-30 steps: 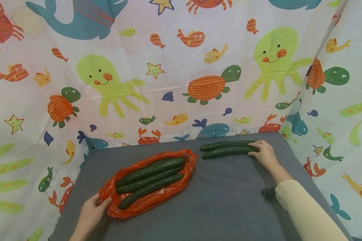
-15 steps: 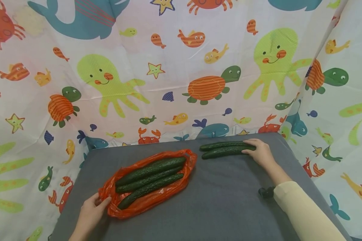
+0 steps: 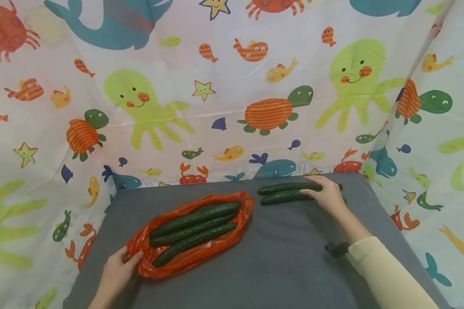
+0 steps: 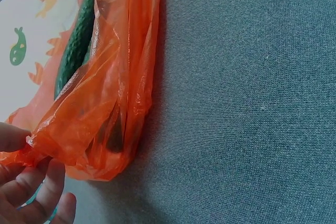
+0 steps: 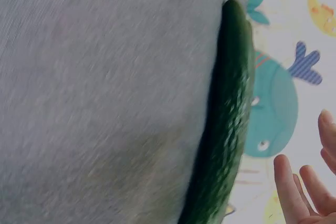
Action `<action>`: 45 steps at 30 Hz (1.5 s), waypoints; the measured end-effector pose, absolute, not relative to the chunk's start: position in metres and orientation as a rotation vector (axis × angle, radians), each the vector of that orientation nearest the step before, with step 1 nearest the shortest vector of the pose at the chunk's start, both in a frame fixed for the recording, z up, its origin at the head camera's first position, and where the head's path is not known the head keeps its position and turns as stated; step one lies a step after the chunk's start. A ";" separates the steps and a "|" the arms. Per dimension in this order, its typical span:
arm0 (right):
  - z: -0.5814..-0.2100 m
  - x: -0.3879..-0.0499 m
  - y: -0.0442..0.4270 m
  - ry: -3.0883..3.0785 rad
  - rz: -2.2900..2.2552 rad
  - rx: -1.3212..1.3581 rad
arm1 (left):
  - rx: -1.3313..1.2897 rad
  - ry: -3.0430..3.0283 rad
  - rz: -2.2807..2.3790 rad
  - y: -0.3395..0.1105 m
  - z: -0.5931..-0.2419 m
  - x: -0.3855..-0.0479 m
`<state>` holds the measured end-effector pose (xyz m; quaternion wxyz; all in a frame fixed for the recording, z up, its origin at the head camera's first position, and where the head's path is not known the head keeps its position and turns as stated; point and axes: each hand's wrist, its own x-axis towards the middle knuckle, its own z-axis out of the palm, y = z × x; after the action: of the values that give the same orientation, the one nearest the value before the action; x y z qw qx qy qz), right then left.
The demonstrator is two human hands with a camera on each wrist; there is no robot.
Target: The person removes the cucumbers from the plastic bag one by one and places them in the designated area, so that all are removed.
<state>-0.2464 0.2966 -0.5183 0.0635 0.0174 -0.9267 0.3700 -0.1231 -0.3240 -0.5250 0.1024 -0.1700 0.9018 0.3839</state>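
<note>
An orange plastic bag (image 3: 206, 252) lies spread on the table, its mouth facing up around several dark green cucumbers (image 3: 193, 220). My left hand (image 3: 116, 269) pinches the bag's gathered near-left edge; the left wrist view shows thumb and fingers (image 4: 50, 184) on the crumpled plastic. Two more cucumbers, a far one (image 3: 282, 187) and a near one (image 3: 280, 198), lie side by side at the back right. Over their right halves hovers my right hand (image 3: 326, 196), fingers spread. In the right wrist view these fingers (image 5: 289, 187) stand apart from the cucumber (image 5: 226, 108).
The grey cloth-covered table (image 3: 278, 257) ends at the back against a hanging sheet (image 3: 224, 94) printed with sea animals. This sheet also closes off the left and right sides. A dark strap-like item (image 3: 336, 249) sits at the right cuff.
My right hand has come off the pair of cucumbers and shifted slightly left, its fingers spreading; the cucumbers' right ends now show past it. The left hand stays on the bag.
</note>
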 end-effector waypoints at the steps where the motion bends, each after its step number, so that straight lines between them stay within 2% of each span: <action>1: -0.516 -0.246 0.294 -2.797 1.130 0.055 | -0.494 2.663 1.139 -0.324 -0.525 -0.123; 15: -0.478 -0.240 0.249 -2.692 1.249 0.213 | -0.507 2.648 1.136 -0.327 -0.527 -0.121; 29: -0.457 -0.232 0.212 -2.609 1.320 0.334 | -0.471 2.655 1.179 -0.323 -0.526 -0.127; 45: -0.457 -0.231 0.166 -2.598 1.431 0.476 | -0.477 2.673 1.162 -0.322 -0.527 -0.124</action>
<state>-0.2312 0.1655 -0.4573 0.0684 0.1580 -0.8628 0.4753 -0.1240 -0.3221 -0.5271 0.0942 -0.1607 0.9011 0.3916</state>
